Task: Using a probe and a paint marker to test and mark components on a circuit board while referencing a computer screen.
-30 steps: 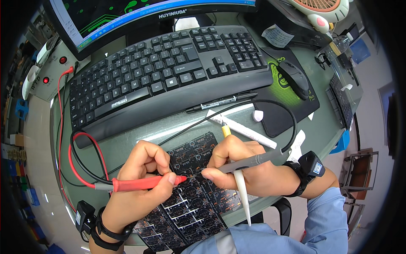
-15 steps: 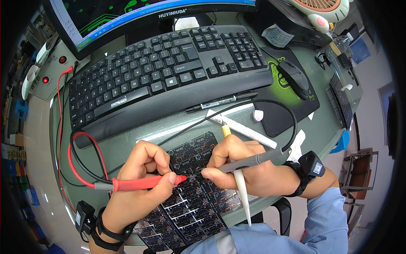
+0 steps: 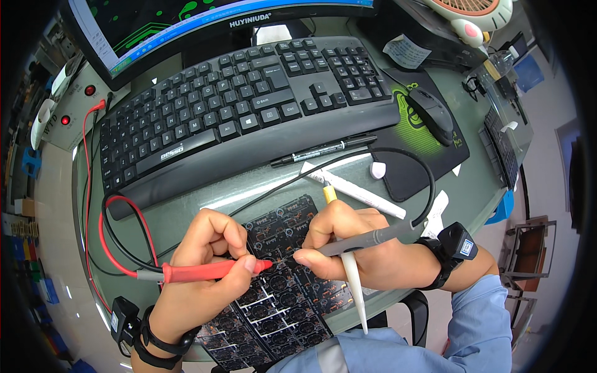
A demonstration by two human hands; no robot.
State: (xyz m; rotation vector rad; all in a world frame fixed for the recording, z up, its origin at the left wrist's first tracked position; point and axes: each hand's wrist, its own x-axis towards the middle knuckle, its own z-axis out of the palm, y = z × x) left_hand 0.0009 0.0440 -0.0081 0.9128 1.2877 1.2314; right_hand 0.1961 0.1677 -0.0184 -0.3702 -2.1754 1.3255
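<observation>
Pinched in my left hand [image 3: 211,255] is a red test probe [image 3: 199,271], its tip pointing right over the black circuit board panel [image 3: 273,304]. My right hand [image 3: 367,248] grips a dark grey test probe [image 3: 357,241] that points left toward the same spot. Its tip is hidden by my thumb. Also held in the right hand is a slim tool with a yellow collar [image 3: 329,194] and a white tapered end [image 3: 355,292] that points down toward me. Whether the probe tips touch the board I cannot tell. The panel lies tilted at the table's front edge, partly over my lap.
Beyond my hands lies a black keyboard [image 3: 249,118], with a marker pen [image 3: 323,150] and a white stick-shaped item [image 3: 364,194] before it. A mouse [image 3: 430,115] rests on a mat at right. Probe leads run to a light-coloured box [image 3: 74,118] at left; a monitor [image 3: 217,22] stands behind.
The view has shifted very slightly. Both hands keep their grips, and the probes stay at nearly the same place over the board.
</observation>
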